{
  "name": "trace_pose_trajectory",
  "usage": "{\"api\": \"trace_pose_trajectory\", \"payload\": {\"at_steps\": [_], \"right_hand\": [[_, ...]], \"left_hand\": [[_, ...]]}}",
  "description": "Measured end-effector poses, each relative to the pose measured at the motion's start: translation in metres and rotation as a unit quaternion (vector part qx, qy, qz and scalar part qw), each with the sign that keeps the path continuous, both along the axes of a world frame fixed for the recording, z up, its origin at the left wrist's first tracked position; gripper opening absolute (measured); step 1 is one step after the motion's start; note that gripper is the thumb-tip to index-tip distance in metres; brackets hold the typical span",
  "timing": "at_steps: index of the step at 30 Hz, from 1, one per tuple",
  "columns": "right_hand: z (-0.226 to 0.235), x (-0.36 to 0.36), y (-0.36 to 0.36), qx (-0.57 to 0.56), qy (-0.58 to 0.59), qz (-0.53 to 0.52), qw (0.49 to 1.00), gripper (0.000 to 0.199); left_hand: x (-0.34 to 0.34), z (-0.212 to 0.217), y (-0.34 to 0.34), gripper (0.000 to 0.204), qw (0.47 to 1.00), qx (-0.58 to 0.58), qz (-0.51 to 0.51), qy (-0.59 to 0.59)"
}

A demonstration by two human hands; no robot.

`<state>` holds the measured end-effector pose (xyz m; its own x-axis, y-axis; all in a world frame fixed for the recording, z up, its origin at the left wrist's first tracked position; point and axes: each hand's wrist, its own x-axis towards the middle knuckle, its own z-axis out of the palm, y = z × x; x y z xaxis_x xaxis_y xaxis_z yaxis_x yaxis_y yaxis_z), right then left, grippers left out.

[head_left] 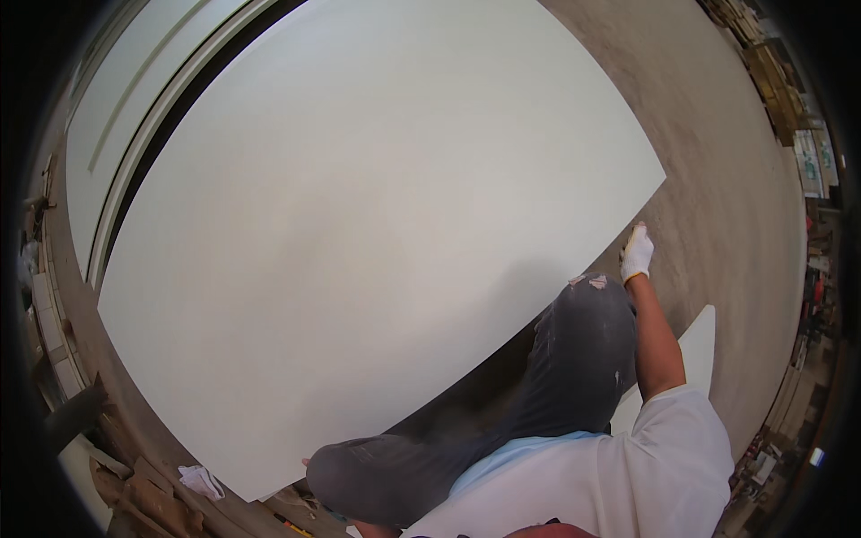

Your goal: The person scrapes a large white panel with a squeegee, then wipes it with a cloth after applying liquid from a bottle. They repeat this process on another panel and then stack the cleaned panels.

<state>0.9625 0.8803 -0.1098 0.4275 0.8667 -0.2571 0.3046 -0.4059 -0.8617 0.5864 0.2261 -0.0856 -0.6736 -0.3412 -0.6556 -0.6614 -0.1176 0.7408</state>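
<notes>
A large smooth white panel (359, 233) fills most of the view, its near edge running along my bent knees. My right hand (638, 255), in a white knitted glove with bare fingertips, is just beyond my right knee, close beside the panel's right corner. Its fingers look curled; whether they hold anything is hidden, and a narrow gap seems to lie between hand and edge. Only a fingertip of my left hand (307, 463) shows, at the panel's near edge beside my left knee. The knee hides the rest.
More white panels (134, 125) lie at the far left across a dark gap. A white offcut (698, 354) is behind my right arm. A crumpled white cloth (201, 481) lies at lower left near brown scraps (148, 498). Stacked materials (773, 90) line the right side.
</notes>
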Motion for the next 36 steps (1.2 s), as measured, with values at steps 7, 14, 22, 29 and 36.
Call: {"api": "trace_pose_trajectory", "payload": {"at_steps": [7,14,22,29,36], "right_hand": [[-0.007,0.048,0.042,0.035,-0.124,0.051,0.990,0.041],[0.021,0.038,0.127,0.027,-0.126,0.167,0.977,0.052],[0.008,0.009,0.191,-0.105,-0.449,0.309,0.832,0.094],[0.011,0.031,0.199,-0.096,-0.393,0.324,0.855,0.095],[-0.011,0.081,0.158,-0.164,-0.131,0.277,0.938,0.085]], "left_hand": [[-0.017,-0.003,0.007,0.059,0.999,0.027,-0.005,-0.022],[-0.009,-0.009,0.005,0.063,0.996,0.078,0.022,-0.032],[0.010,-0.013,-0.007,0.068,0.989,0.119,0.068,-0.051],[0.031,-0.012,-0.019,0.071,0.985,0.157,0.062,-0.045],[0.034,-0.016,-0.037,0.067,0.977,0.172,0.121,-0.029]]}}
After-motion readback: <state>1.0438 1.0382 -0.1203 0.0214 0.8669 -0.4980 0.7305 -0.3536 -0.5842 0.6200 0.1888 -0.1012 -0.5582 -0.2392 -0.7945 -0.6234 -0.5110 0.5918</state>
